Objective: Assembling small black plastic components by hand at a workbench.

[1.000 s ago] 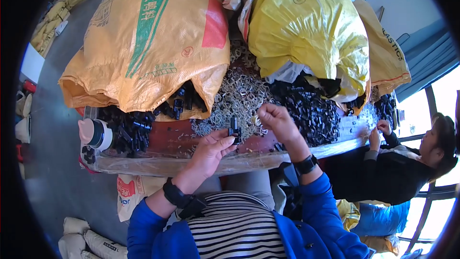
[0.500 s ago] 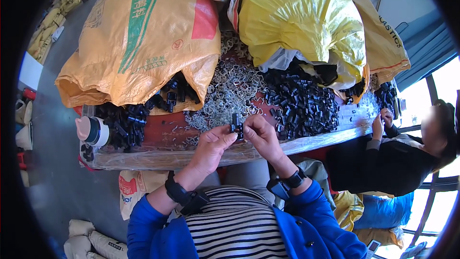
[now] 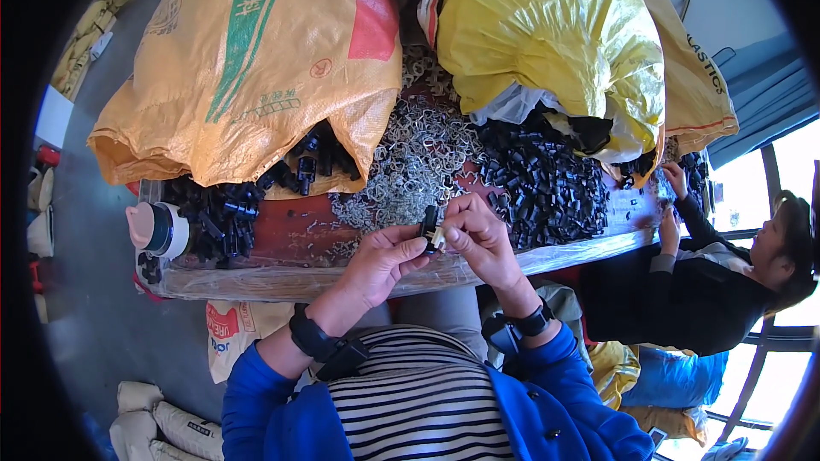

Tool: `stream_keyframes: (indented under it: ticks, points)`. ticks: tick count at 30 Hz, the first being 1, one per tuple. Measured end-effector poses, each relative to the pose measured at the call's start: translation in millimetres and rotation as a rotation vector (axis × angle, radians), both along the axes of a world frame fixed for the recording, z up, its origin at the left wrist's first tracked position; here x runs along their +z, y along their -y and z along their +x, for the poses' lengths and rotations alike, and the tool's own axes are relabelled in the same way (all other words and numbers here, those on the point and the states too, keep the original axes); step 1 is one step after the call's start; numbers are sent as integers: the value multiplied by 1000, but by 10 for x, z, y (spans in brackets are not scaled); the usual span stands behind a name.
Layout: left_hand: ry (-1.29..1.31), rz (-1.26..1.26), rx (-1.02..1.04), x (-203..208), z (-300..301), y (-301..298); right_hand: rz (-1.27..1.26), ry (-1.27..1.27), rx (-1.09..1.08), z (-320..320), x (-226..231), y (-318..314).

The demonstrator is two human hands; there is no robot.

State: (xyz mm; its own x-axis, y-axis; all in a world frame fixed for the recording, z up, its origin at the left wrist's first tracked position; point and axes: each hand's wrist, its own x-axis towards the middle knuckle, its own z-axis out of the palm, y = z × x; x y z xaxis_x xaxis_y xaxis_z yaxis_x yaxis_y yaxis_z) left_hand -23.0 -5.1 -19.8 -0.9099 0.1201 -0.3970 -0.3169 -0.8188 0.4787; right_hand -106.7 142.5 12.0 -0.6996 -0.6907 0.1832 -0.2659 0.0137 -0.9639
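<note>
In front of me, over the table's near edge, my left hand (image 3: pixel 377 263) pinches a small black plastic fitting (image 3: pixel 430 220) between thumb and fingers. My right hand (image 3: pixel 485 248) meets it from the other side, closed on a small pale clip (image 3: pixel 439 239) that is against the fitting. The fingers partly cover both pieces, so I cannot tell whether the clip is seated on it. Just beyond my hands lies a heap of small silvery clips (image 3: pixel 418 158). Black fittings (image 3: pixel 547 183) are piled to its right, and larger black pieces (image 3: pixel 213 213) lie to the left.
A big orange woven sack (image 3: pixel 282 111) and a yellow sack (image 3: pixel 555 34) stand on the table (image 3: pixel 290 235), black pieces showing at their mouths. A white lidded cup (image 3: pixel 162 230) is at the left corner. On the right, a co-worker in black (image 3: pixel 683 290) reaches over the table.
A pale clip now shows in my right fingers, against the fitting, which has tilted. The co-worker's hands have moved apart, one farther over the table. The view has shifted slightly.
</note>
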Motion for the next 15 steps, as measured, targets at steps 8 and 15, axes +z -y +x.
stream_keyframes:
  ticks: [8, 15]
  points:
    - [7, 40, -57, 83, 158, -96, 80, -174, 5, 130, 59, -100]
    - [25, -50, -110, 191, 179, -152, 123, -2, -176, 281, 19, -213]
